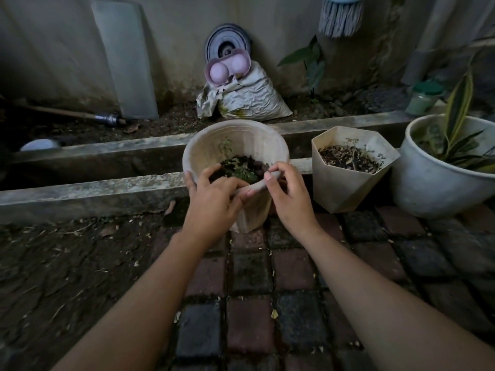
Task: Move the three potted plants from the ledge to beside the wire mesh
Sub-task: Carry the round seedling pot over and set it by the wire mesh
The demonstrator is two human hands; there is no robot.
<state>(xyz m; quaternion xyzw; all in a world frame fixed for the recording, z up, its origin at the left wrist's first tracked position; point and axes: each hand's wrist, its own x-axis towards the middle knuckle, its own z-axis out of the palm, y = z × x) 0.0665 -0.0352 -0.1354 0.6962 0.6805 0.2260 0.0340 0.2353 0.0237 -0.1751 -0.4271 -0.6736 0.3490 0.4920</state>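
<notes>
Both hands grip the near rim of the round pot (235, 140): the left hand (211, 194) curls its fingers over the rim, and the right hand (292, 199) pinches it. The forearms reach forward and converge. The pot is on the paving (249, 277) against the ledge (93, 188), left of the faceted pot (348, 183).

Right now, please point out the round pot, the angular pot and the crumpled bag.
round pot (257, 139): head view, inner back wall.
angular pot (345, 188): head view, front face.
crumpled bag (254, 100): head view, front side.
</notes>
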